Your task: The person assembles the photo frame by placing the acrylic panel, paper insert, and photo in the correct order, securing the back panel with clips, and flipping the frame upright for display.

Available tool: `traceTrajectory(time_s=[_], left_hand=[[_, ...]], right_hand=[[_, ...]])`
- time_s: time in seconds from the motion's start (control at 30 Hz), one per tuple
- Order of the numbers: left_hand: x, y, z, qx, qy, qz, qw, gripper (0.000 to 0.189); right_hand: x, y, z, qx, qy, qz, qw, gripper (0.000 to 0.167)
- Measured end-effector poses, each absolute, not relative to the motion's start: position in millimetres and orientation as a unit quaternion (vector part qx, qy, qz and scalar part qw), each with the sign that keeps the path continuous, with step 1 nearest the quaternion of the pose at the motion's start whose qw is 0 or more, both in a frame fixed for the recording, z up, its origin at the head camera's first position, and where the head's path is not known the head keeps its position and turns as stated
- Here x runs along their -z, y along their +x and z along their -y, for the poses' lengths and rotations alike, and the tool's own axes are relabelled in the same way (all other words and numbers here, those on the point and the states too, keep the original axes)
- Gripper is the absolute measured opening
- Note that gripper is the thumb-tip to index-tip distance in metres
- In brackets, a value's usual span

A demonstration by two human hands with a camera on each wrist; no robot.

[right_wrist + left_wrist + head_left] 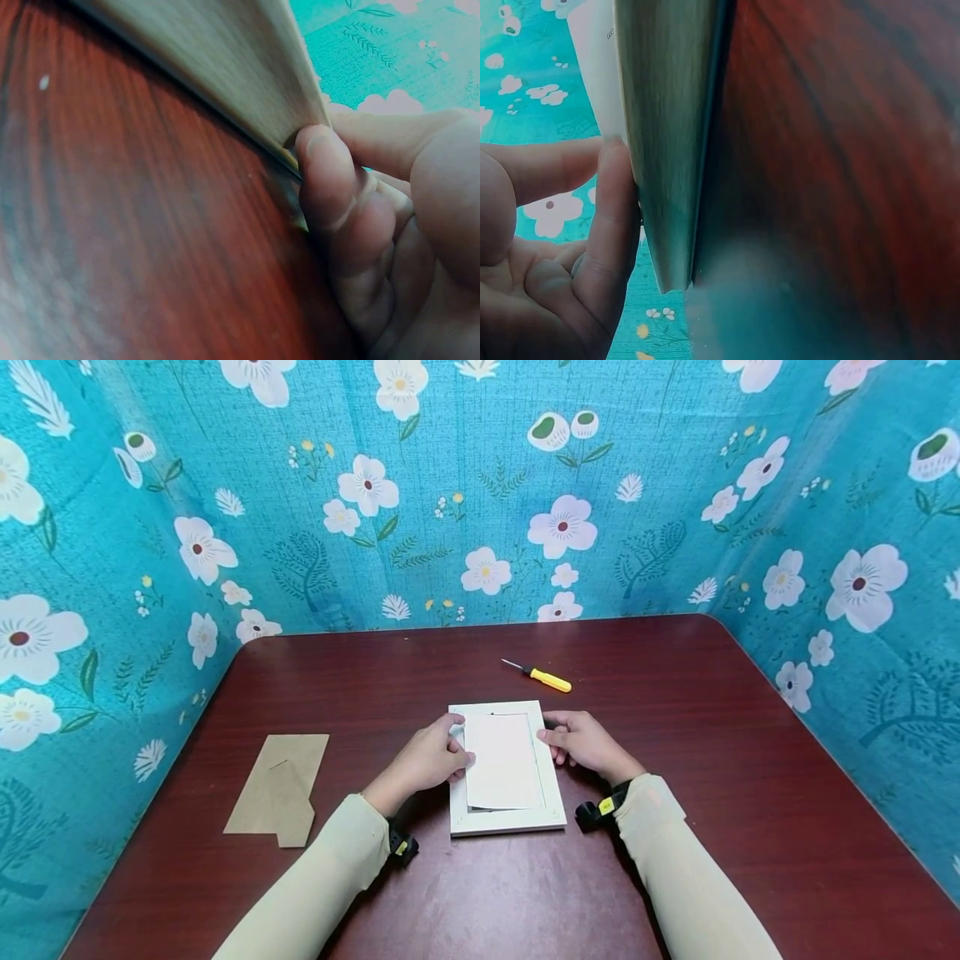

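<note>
while the right hand [588, 745] grips its edge, a white rectangular picture frame [556, 802] lies mid-table.
the left hand [427, 753] pinches the left edge of a thin white rectangular sheet [502, 760] lying over the frame's opening; in the left wrist view a few dark letters on it are cut off by the frame's side, unreadable. the yellow label [607, 806] on the right wrist's black strapped device is too small to read. what lies beneath the sheet is mostly hidden, and the right fingers under the frame's edge are partly covered. a brown fibreboard backing [253, 793] lies to the left, a yellow-handled screwdriver [552, 680] beyond.
</note>
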State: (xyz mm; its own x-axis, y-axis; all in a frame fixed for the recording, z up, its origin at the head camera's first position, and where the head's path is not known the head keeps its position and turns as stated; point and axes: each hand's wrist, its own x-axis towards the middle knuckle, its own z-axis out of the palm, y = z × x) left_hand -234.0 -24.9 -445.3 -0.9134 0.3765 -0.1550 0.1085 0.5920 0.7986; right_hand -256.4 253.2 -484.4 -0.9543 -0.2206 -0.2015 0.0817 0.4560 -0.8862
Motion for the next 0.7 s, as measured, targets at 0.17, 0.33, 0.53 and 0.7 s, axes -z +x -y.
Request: traceTrajectory(time_s=[0.17, 0.33, 0.53, 0.7], left_hand=[[442.3, -232.9, 24.4, -0.389, 0.151, -0.898, 0.141, 0.062], [440.0, -231.7, 24.9, -0.366, 0.155, -0.908, 0.135, 0.061], [439.0, -232.7, 23.2, -0.347, 0.165, -0.915, 0.124, 0.056], [440.9, -233.7, 21.2, -0.322, 0.180, -0.924, 0.106, 0.045]], right_hand=[[484.0, -255.5, -252.7, 0.521, -0.042, -0.840, 0.143, 0.052], [485.7, -254.8, -253.3, 0.521, -0.045, -0.840, 0.145, 0.052], [484.5, -254.9, -254.6, 0.517, -0.052, -0.842, 0.143, 0.053], [485.4, -256.2, -254.4, 0.518, -0.052, -0.842, 0.142, 0.052]])
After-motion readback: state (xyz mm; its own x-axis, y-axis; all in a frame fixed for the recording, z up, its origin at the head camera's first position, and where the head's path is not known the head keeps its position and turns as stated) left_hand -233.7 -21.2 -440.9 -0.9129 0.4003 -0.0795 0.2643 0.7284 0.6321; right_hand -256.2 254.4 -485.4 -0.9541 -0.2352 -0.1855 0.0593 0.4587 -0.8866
